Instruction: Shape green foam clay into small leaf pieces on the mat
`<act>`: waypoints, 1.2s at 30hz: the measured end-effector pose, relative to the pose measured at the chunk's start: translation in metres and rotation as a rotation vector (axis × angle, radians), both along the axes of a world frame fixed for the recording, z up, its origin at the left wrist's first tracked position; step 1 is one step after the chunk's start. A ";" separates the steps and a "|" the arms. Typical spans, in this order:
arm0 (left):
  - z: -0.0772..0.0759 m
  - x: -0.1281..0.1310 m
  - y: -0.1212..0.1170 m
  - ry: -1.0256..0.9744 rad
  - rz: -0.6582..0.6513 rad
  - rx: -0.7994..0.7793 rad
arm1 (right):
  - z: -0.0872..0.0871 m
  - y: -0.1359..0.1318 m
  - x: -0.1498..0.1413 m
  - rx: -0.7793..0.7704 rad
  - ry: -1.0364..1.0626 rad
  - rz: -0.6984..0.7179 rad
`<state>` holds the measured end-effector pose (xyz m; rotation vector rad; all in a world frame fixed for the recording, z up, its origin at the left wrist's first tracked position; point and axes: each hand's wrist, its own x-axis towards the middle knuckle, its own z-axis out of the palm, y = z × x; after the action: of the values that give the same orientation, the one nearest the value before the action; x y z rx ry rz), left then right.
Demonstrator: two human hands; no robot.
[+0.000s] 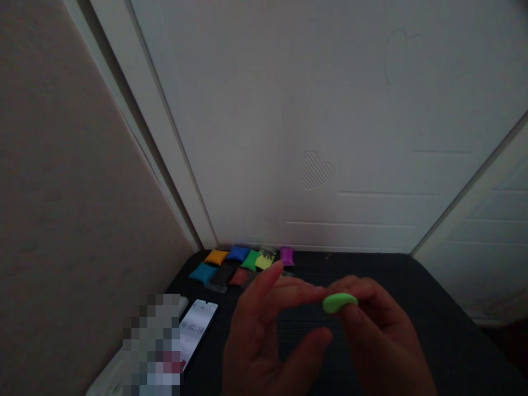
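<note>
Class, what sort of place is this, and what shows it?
Probably a room at home: a dark table against a white panel with heart patterns, a phone lying on it.

Left hand: bare [258, 341], its palm side and fingers in view, the outline soft in the dim light
Left fingers: slim and tapering [295, 294], with rounded ends
Left thumb: thicker than those fingers [309, 352], with a blunt, rounded tip
Right hand: bare [390, 341], its back broad and smooth in outline
Right fingers: rounded at the knuckles [371, 289], partly overlapping one another in view
Right thumb: sturdy [361, 327], widening toward its base, a nail faintly visible near the tip
Skin markings: too dark to make out
Lower ends of both hands: cut off by the bottom edge of the view
</note>
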<state>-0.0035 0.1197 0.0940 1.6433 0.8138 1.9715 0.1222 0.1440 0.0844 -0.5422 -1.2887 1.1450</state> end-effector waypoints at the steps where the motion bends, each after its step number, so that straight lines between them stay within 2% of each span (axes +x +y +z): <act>1: 0.000 0.001 0.000 -0.008 0.006 -0.014 | 0.001 -0.001 -0.001 0.026 -0.013 -0.005; 5: 0.000 0.003 0.000 -0.031 0.021 -0.025 | 0.003 -0.004 -0.003 0.142 -0.101 -0.085; 8: 0.000 0.004 -0.001 -0.051 0.038 -0.033 | 0.003 -0.006 -0.003 0.173 -0.128 -0.114; 15: -0.003 0.001 0.001 -0.030 0.025 -0.010 | -0.003 -0.004 -0.006 0.007 0.026 -0.019; 20: -0.002 0.003 0.000 -0.042 0.121 -0.031 | -0.003 -0.005 -0.010 -0.138 0.060 0.035; 23: 0.000 0.004 0.000 -0.061 0.145 -0.053 | -0.003 -0.006 -0.011 -0.127 0.045 0.020; 28: 0.001 0.005 0.001 -0.102 0.104 -0.063 | -0.006 -0.006 -0.011 -0.107 0.032 0.003; 36: 0.003 0.002 0.003 -0.048 0.108 -0.218 | -0.004 -0.003 -0.010 -0.048 -0.020 -0.006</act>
<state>-0.0012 0.1222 0.0968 1.4489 1.0778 1.9090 0.1125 0.1408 0.0808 -0.5937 -1.2788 1.1706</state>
